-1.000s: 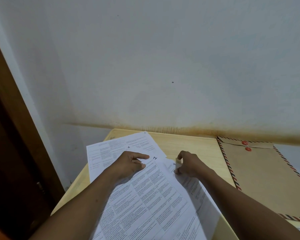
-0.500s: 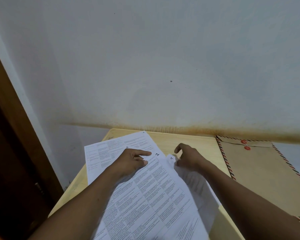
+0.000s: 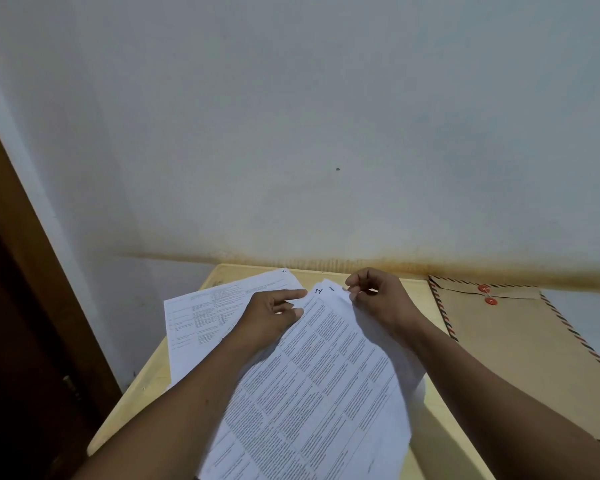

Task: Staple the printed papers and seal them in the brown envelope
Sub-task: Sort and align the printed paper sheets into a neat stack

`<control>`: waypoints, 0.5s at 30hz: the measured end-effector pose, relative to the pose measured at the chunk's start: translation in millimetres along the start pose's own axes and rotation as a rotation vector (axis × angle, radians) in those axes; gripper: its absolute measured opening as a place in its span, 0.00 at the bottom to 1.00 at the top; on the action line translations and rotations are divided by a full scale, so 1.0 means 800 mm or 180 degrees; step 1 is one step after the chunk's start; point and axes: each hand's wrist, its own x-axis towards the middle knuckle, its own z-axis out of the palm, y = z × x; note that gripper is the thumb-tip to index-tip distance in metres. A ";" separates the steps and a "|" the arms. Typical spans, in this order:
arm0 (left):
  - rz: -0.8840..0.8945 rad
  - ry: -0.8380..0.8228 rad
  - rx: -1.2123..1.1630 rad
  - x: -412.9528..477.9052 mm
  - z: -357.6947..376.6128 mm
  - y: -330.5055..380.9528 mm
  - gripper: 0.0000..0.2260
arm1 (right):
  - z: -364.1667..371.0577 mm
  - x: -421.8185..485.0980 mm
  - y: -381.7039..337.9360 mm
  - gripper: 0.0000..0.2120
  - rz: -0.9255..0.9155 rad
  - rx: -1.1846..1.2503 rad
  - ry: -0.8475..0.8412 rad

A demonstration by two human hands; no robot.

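Observation:
Several printed papers (image 3: 319, 382) lie fanned out on the pale wooden table (image 3: 426, 445), with handwritten numbers at their top corners. My left hand (image 3: 274, 313) rests flat on the sheets, index finger pointing right toward the numbered corner. My right hand (image 3: 378, 299) pinches the top right corner of an underlying sheet and lifts it slightly. A brown envelope (image 3: 520, 348) with a striped border and two red string buttons lies flat to the right, apart from both hands. No stapler is in view.
A stained wall (image 3: 326, 133) rises right behind the table. A dark wooden door frame (image 3: 21, 306) stands at the left, beyond the table's left edge. Another printed sheet (image 3: 201, 317) sticks out to the left under my left hand.
My right hand has moved up toward the far edge, drawing a sheet's corner with it. The left hand has stayed pressed on the papers.

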 end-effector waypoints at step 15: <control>0.0134 0.0377 0.0218 0.013 0.016 0.010 0.16 | -0.017 0.001 -0.006 0.06 0.0062 -0.0121 -0.0019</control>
